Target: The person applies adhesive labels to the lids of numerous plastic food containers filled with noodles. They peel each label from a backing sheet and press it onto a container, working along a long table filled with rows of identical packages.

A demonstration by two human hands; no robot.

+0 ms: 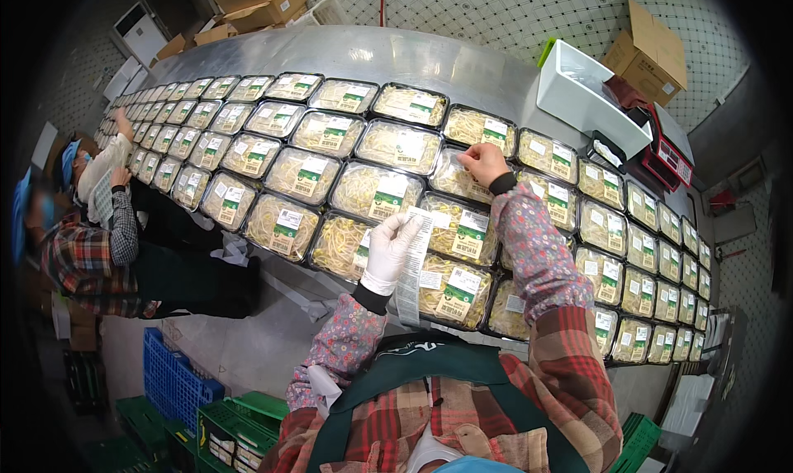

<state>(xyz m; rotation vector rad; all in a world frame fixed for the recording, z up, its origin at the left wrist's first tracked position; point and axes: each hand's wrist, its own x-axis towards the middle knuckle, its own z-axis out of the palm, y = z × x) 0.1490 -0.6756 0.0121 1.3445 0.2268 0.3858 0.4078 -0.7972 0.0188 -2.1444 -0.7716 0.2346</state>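
My left hand (386, 256), in a white glove, is closed on a long strip of white labels (410, 285) that hangs down toward my apron. My right hand (486, 164) is bare, its fingers drawn together over a clear-lidded tray of bean sprouts (447, 175). Whether a small label is between those fingertips, I cannot make out. Just below, another sprout tray (467, 232) carries a green and cream label and a small white sticker. Some trays to the right have both stickers too, while several to the left show only the larger label.
Rows of sprout trays cover the metal table (396, 52). A white bin (578, 101) and a red and black machine (667, 155) stand at the back right. Two people work along the left side. Blue (169, 382) and green crates (239, 432) stand on the floor.
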